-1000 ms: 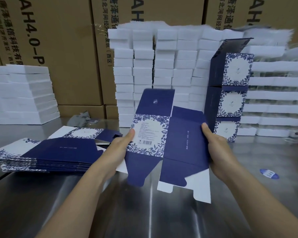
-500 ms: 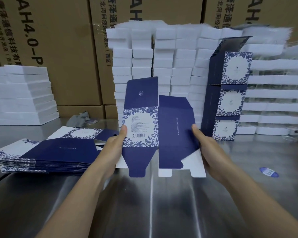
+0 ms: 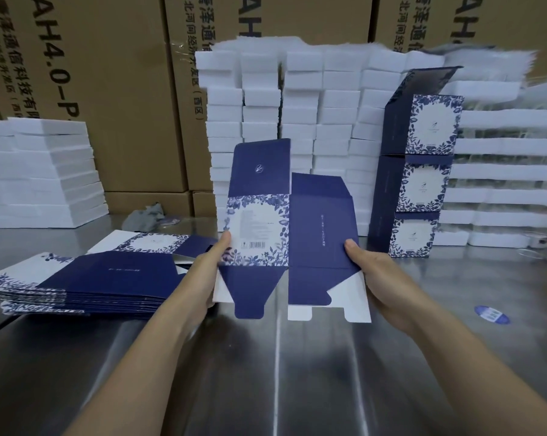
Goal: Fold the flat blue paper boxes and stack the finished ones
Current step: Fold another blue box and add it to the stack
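A flat blue paper box (image 3: pixel 289 234) with a white floral panel and barcode stands upright above the steel table. My left hand (image 3: pixel 207 273) pinches its left edge, thumb on the floral panel. My right hand (image 3: pixel 376 275) pinches its right edge, thumb on the plain blue panel. A pile of flat blue boxes (image 3: pixel 86 278) lies to the left of my left arm. Three finished boxes (image 3: pixel 420 171) stand stacked at the right, the top one with its lid flap open.
Stacks of white foam blocks (image 3: pixel 297 127) rise behind the box, with more at the left (image 3: pixel 39 171) and right (image 3: pixel 502 184). Brown cartons (image 3: pixel 102 89) line the back. A blue oval sticker (image 3: pixel 492 314) lies on the steel table (image 3: pixel 281 372). A grey rag (image 3: pixel 146 215) sits behind the pile.
The held box has swung from tilted to upright and its two front panels now bend toward each other along the middle crease. My hands have moved closer together.
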The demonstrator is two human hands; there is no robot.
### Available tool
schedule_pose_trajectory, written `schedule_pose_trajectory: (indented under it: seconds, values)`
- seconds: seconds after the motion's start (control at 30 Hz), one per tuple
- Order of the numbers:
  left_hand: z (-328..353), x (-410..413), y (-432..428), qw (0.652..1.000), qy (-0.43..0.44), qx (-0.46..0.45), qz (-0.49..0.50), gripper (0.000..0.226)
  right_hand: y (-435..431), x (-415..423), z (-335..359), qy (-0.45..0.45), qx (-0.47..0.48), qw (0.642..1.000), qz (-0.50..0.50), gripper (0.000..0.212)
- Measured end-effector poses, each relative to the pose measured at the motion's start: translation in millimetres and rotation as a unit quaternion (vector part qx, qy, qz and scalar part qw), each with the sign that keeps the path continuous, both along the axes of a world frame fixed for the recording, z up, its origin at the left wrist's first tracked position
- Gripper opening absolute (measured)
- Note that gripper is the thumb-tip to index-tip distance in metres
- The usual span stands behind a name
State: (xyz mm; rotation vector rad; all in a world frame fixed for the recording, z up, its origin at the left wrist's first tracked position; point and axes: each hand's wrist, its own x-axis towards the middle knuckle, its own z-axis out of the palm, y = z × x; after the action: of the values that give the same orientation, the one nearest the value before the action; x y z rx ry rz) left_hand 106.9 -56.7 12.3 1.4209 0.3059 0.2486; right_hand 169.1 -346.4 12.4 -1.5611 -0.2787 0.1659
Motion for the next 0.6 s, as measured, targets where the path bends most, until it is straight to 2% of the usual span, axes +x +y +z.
schedule_pose_trajectory:
  seconds: [0.1,0.2,0.4,0.6]
  values:
    - [0.7,-1.5,6.1,1.0,-0.009,-0.017,-0.005,0.056,-2.7,-2.0,-0.3,0.018,-0.046,0.997,0.063,0.042]
    - [0.0,-4.4,8.2,1.0,-0.004,-0.01,-0.018,0.052,-1.4,-3.3,-3.4,0.028,-0.056,0.995,0.08,0.047]
    - [1.9,-4.8,4.5,0.997,-0.009,-0.055,-0.048,0.052,4.5,-5.2,-4.7,0.005,-0.025,0.999,0.026,0.045]
    - [-4.4,-1.7,5.1,0.997,-0.018,-0.001,-0.073,0.05,5.7,-6.2,-0.9,0.014,0.02,1.0,-0.01,0.045]
